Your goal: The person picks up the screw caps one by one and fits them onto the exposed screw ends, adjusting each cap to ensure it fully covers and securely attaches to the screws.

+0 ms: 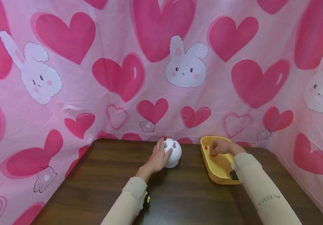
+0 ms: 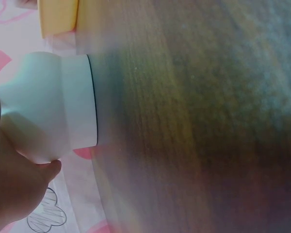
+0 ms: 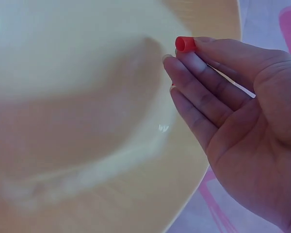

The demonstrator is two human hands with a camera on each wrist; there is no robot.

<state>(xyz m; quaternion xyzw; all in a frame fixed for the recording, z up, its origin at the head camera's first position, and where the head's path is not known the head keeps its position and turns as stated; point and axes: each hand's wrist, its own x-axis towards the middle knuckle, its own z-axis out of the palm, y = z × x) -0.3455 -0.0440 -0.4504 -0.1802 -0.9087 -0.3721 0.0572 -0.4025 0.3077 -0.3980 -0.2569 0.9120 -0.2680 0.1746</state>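
Near the table's far edge stands a white ball-shaped stand (image 1: pixel 175 157) with several metal pegs (image 1: pixel 174 145) on top. A small red cap (image 1: pixel 165 137) sits over one peg. My left hand (image 1: pixel 158 157) holds the ball from its left side, thumb on the near side. In the left wrist view the stand's flat base (image 2: pixel 80 102) shows against the tabletop. Over the yellow tray (image 1: pixel 220 168) is my right hand (image 1: pixel 222 147), pinching a red cap (image 3: pixel 185 44) between thumb and forefinger; its hollow end faces outward in the right wrist view.
Another red piece (image 1: pixel 206 147) lies inside the tray near its far left corner. The dark wooden table (image 1: pixel 189 197) meets a pink heart-and-rabbit cloth (image 1: pixel 155 81) at the back and sides. A gap of tabletop separates the stand from the tray.
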